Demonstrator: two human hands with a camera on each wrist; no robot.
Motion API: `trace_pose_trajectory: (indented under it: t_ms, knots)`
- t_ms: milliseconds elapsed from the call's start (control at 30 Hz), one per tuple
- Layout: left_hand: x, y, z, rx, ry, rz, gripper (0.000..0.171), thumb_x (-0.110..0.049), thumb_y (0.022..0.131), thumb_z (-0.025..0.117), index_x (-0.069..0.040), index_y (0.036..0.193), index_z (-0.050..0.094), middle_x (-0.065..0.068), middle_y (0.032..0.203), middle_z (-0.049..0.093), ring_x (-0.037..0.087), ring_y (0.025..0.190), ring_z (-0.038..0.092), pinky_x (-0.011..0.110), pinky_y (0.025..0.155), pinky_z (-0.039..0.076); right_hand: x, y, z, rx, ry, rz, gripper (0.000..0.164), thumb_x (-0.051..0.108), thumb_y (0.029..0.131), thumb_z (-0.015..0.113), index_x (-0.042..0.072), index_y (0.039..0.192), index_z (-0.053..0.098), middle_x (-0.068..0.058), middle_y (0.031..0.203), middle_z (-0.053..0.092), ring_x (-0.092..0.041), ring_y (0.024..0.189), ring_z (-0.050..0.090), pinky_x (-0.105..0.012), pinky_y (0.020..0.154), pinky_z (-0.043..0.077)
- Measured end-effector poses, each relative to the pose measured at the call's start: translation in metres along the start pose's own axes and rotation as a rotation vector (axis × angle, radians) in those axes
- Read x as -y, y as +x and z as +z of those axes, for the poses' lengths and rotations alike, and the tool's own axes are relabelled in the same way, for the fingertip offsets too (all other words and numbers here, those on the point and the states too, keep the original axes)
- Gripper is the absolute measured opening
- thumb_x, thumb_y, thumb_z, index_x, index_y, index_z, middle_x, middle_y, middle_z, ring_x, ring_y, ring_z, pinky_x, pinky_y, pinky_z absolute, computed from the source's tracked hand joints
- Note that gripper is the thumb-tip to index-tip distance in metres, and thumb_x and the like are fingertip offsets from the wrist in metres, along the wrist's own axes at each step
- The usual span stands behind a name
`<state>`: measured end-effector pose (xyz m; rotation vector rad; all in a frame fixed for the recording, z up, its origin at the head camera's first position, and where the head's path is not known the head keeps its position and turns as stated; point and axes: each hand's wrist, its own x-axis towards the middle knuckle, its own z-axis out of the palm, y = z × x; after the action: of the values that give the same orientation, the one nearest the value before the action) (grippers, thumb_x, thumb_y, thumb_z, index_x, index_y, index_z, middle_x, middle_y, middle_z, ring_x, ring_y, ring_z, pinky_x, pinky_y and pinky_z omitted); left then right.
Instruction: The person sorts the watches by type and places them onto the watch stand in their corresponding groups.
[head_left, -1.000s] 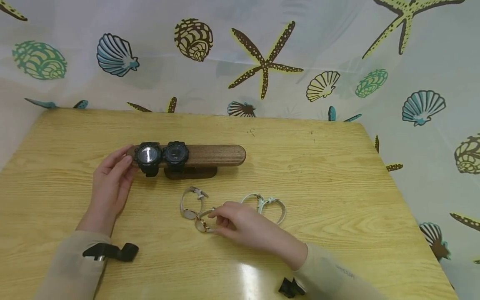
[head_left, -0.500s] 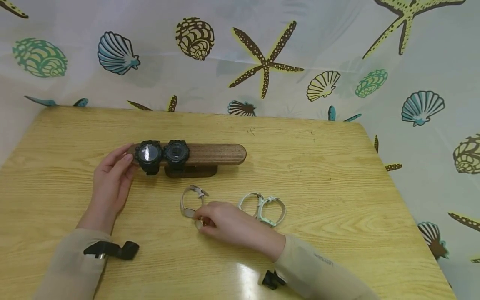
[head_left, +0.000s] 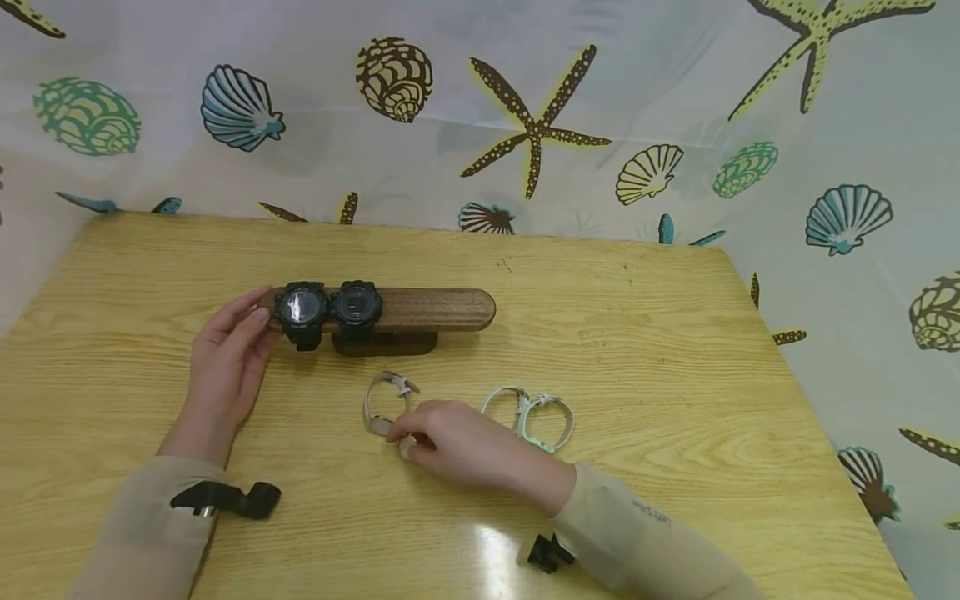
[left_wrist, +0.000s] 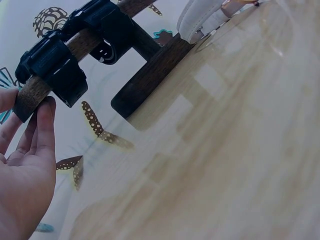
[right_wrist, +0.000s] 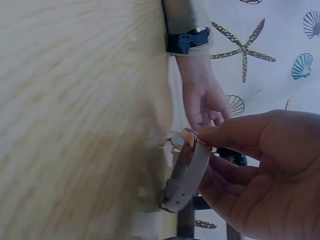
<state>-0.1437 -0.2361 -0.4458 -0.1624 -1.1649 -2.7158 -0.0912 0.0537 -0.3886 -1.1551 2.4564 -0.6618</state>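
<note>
Right hand [right_wrist: 267, 175], pale-strapped watch [right_wrist: 194, 174] in its pinch

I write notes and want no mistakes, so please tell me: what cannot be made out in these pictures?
Head view: most of the held watch, hidden by the right hand.
Head view: the reading on the left black watch, spoiled by glare.
Head view: the lower part of the left pale-green band, behind the right hand.
Left wrist view: the far end of the wooden stand, cut off by the top edge.
</note>
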Motion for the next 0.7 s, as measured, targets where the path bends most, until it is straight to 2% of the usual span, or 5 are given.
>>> trace_pose_trajectory:
  t_ms: [133, 433, 600, 700]
  knots:
    - [0.0, 0.0, 0.0, -0.002, 0.009, -0.001, 0.032, 0.007, 0.093, 0.054, 0.008, 0.125, 0.057, 0.012, 0.114, 0.06, 0.016, 0.089, 0.062, 0.023, 0.078, 0.053, 0.001, -0.006, -0.011, -0.029, 0.078, -0.009, 0.023, 0.011, 0.094, 0.059, 0.014, 0.116, 0.068, 0.008, 0.089, 0.059, -0.005, 0.07, 0.047, -0.015, 0.062, 0.04]
    - [0.0, -0.001, -0.001, -0.01, 0.023, 0.01, 0.033, 0.008, 0.093, 0.055, 0.01, 0.126, 0.055, 0.013, 0.114, 0.06, 0.017, 0.092, 0.062, 0.023, 0.081, 0.053, -0.005, -0.02, -0.044, -0.095, 0.367, -0.004, 0.025, 0.013, 0.093, 0.064, 0.011, 0.118, 0.067, 0.005, 0.094, 0.066, -0.004, 0.076, 0.057, -0.022, 0.069, 0.051]
    - [-0.001, -0.001, -0.001, -0.014, 0.019, 0.022, 0.033, 0.009, 0.092, 0.055, 0.011, 0.125, 0.055, 0.015, 0.117, 0.059, 0.019, 0.096, 0.062, 0.025, 0.083, 0.053, -0.015, -0.027, -0.062, -0.157, 0.429, 0.0, 0.026, 0.014, 0.094, 0.063, 0.009, 0.119, 0.065, 0.003, 0.095, 0.066, -0.008, 0.08, 0.061, -0.026, 0.07, 0.054]
    - [-0.002, 0.0, -0.001, -0.022, 0.005, 0.003, 0.031, 0.009, 0.092, 0.055, 0.01, 0.124, 0.058, 0.015, 0.118, 0.059, 0.018, 0.096, 0.063, 0.025, 0.083, 0.053, -0.02, -0.03, -0.071, -0.197, 0.448, 0.008, 0.026, 0.014, 0.095, 0.062, 0.01, 0.12, 0.065, 0.002, 0.095, 0.066, -0.011, 0.08, 0.062, -0.028, 0.069, 0.054]
